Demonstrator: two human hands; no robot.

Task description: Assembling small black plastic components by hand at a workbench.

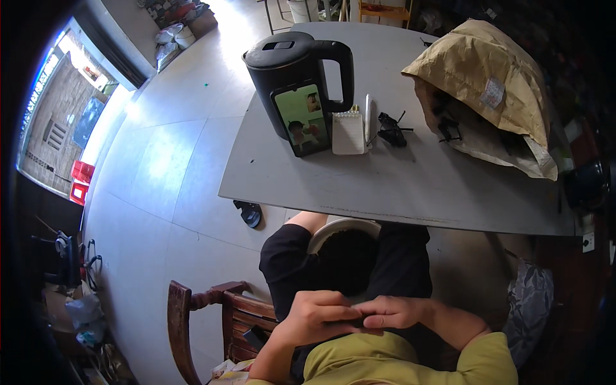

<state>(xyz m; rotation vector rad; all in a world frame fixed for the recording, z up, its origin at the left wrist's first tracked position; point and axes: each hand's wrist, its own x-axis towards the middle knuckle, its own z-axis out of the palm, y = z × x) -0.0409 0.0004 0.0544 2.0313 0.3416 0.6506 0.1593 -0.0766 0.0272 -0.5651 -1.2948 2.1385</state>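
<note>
The left hand (321, 314) and right hand (393, 312) meet in the person's lap, fingers curled together around a small dark object (351, 319) pinched between them; it is mostly hidden, so its kind cannot be told. Just beyond the hands, a white bowl (343, 226) sits between the knees, filled with dark pieces. To the left stands a wooden chair (212, 321). Farther out lies a grey table (410, 179). On it a black electric kettle (298, 70) props up a phone (301, 120) with a lit screen, a small spiral notepad (348, 133) just beside it, then some black clips (391, 130), and a crumpled brown paper sack (487, 83) at the right
</note>
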